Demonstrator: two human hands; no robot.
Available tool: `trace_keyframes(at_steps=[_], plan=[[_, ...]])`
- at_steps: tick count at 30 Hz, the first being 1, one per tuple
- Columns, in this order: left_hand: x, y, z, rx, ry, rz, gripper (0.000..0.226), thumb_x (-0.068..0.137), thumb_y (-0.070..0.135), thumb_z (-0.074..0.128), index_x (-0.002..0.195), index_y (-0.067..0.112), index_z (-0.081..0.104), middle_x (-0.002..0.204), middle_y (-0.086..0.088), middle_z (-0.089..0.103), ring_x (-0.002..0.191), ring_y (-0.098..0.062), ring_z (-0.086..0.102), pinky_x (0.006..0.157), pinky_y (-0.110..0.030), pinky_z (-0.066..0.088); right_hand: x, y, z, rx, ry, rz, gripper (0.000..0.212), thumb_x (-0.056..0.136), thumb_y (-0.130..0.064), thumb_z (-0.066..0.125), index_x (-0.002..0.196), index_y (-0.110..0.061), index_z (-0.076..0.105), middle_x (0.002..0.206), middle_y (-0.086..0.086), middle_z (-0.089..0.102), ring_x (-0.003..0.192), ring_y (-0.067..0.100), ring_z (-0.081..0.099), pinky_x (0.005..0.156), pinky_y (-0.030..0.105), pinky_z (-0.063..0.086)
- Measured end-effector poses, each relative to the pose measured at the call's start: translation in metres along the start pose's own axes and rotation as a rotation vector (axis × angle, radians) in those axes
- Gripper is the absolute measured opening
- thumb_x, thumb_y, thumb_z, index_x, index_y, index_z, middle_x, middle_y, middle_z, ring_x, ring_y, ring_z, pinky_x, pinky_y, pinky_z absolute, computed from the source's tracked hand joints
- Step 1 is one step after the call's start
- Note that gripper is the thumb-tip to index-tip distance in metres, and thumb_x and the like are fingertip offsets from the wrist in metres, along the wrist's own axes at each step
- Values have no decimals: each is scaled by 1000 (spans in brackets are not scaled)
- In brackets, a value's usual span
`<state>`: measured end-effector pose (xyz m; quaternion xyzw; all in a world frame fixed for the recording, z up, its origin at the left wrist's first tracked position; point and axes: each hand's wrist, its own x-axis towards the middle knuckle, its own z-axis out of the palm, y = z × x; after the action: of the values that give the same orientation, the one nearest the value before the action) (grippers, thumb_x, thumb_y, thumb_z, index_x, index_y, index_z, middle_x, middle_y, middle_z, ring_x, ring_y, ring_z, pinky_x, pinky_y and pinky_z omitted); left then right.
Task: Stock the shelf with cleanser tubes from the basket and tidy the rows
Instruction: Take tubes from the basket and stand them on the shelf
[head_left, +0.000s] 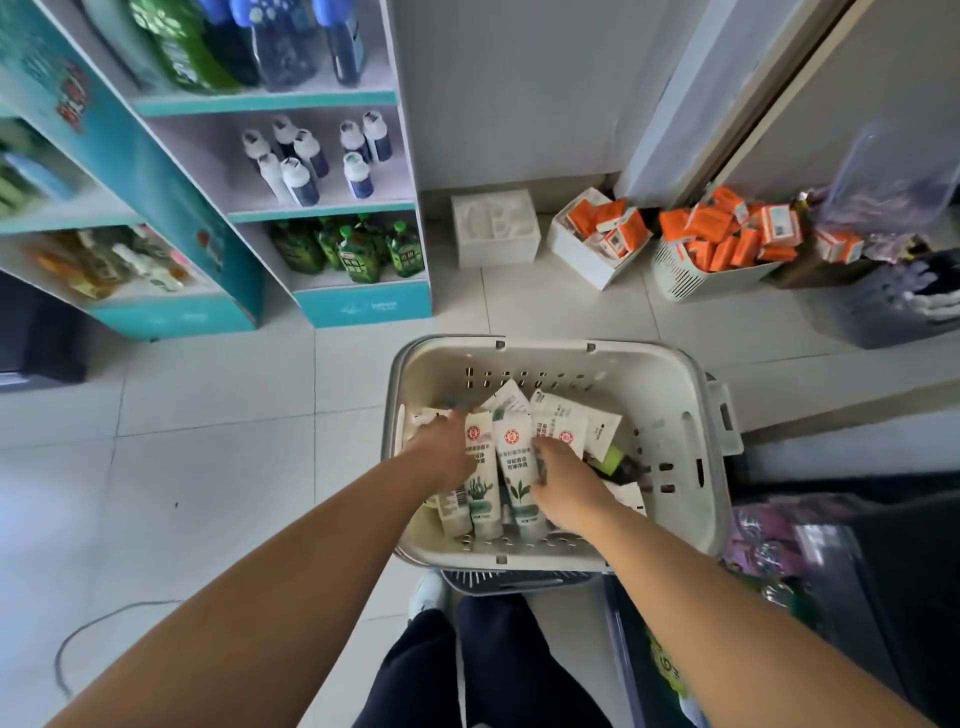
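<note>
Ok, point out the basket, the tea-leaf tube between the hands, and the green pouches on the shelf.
basket (550, 349): head view, far rim.
tea-leaf tube (511, 467): head view, middle of its body.
green pouches (358, 257): head view, front of the middle pouch.

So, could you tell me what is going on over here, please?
A person has both hands down in a white basket, among the cleanser tubes. The right hand curls its fingers round one; the left hand lies on others, its grip blurred. The shelf nearby holds bottles and green pouches.
</note>
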<state>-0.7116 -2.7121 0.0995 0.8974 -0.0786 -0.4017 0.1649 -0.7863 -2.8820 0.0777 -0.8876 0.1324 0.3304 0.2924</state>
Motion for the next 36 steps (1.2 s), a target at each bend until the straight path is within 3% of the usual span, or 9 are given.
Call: trace_keyframes(at_steps=[4, 12, 17, 20, 24, 28, 30, 33, 36], plan=[[14, -1, 7, 34, 58, 13, 70, 82, 10, 58, 144, 20, 28, 134, -11, 48, 119, -32, 49, 96, -45, 45, 5, -3, 4, 36, 53, 36, 62, 91, -12, 58, 146, -12, 31, 147, 7, 33, 129, 26, 46, 108, 39, 40], [29, 0, 12, 243, 73, 45, 77, 79, 15, 61, 146, 24, 25, 143, -7, 40, 134, -32, 28, 106, -52, 27, 15, -2, 19, 226, 96, 104, 62, 89, -10, 60, 142, -20, 29, 138, 9, 50, 115, 27, 58, 95, 41, 49], [36, -1, 17, 285, 154, 96, 66, 83, 12, 60, 142, 24, 33, 137, -2, 45, 128, -30, 31, 101, -48, 30, 14, 5, 18, 249, 102, 90, 54, 91, -6, 58, 139, -18, 36, 137, 1, 55, 122, 20, 55, 98, 31, 45], [38, 0, 13, 260, 186, 134, 53, 88, 28, 64, 137, 27, 43, 134, 1, 48, 126, -28, 33, 100, -46, 30, 15, 6, 19, 216, 88, 96, 39, 92, -16, 60, 129, -16, 51, 127, 0, 61, 113, 19, 59, 93, 30, 47], [39, 3, 7, 295, 194, 159, 46, 90, 42, 61, 131, 27, 48, 130, 1, 51, 125, -27, 33, 98, -43, 28, 17, 0, 25, 223, 29, 133, 35, 90, -21, 64, 120, -16, 47, 104, -5, 59, 100, 19, 60, 84, 32, 47], [39, 1, -2, 310, 140, 186, 41, 89, 42, 61, 126, 27, 48, 125, -1, 58, 125, -26, 35, 101, -46, 22, 20, -4, 26, 91, 52, 80, 36, 88, -19, 65, 117, -16, 44, 107, 2, 63, 94, 21, 60, 76, 34, 47], [38, 0, -8, 317, 124, 218, 36, 87, 40, 64, 117, 27, 50, 118, 1, 62, 120, -25, 43, 103, -45, 20, 20, -3, 20, 18, 36, 44, 39, 87, -18, 65, 121, -16, 46, 112, 3, 63, 98, 21, 60, 79, 35, 49], [34, 4, -17, 168, 46, 251, 29, 82, 38, 70, 102, 29, 50, 107, 7, 64, 103, -19, 55, 98, -38, 25, 18, 2, 6, 65, 24, 60, 45, 87, -14, 66, 129, -17, 50, 123, 4, 63, 107, 23, 61, 88, 37, 51], [29, 9, -24, -136, -17, 260, 27, 79, 27, 77, 90, 27, 53, 94, 9, 58, 92, -16, 55, 80, -29, 43, 9, 9, -12, 230, 94, 130, 47, 86, -12, 69, 127, -15, 48, 128, 6, 61, 112, 25, 61, 87, 38, 53]])
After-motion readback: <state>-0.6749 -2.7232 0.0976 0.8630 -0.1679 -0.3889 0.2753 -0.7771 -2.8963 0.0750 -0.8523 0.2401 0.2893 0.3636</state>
